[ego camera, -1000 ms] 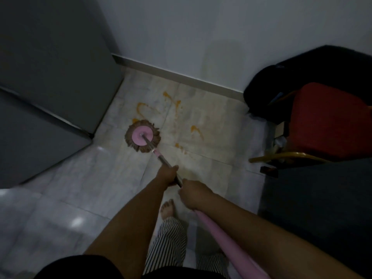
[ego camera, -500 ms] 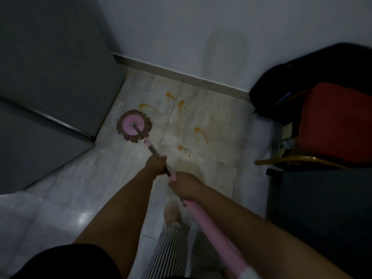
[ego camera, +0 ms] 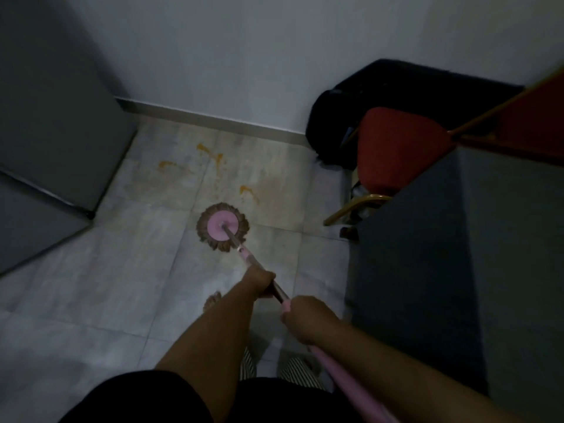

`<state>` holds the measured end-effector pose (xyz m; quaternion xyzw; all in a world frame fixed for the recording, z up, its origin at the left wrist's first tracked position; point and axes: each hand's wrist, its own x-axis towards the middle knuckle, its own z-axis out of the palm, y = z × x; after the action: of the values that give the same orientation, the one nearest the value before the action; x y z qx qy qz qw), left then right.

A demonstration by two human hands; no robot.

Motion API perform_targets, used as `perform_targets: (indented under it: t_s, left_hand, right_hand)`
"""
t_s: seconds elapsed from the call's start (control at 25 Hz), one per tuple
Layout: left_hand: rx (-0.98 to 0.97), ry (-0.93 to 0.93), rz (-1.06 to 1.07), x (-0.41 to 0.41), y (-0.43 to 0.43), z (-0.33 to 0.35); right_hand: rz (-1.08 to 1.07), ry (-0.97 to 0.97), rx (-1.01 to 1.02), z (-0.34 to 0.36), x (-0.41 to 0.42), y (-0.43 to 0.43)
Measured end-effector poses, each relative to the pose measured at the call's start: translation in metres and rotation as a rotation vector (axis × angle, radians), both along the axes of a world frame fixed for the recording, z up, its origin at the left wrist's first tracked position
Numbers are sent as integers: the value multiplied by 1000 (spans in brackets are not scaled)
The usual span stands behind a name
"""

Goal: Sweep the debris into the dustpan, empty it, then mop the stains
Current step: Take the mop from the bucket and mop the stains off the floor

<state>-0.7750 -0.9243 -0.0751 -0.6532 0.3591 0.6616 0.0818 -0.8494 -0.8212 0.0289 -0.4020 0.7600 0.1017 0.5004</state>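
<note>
The right hand and, just ahead, the left hand each had fingers wrapped tight around the mop handle. The mop head rested on the floor, orange stains beyond it.

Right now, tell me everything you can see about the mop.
The mop has a round pink plate ringed by brownish fringe, lying flat on the pale tiled floor, just short of the orange stains. Its thin metal shaft slants back to a thicker pink handle. The left hand grips the shaft; the right hand grips the pink handle.
</note>
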Motion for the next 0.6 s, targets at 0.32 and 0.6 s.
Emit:
perform_targets:
  t_s: [0.32,0.6]
  left_hand:
    - [-23,-28,-204,-29,26,-8]
    - [-216,-29,-103,27,-152,-52]
  right_hand:
    - [-139,-3,10,8,-28,28]
    - [-73,-95,-82,-24,16,-156]
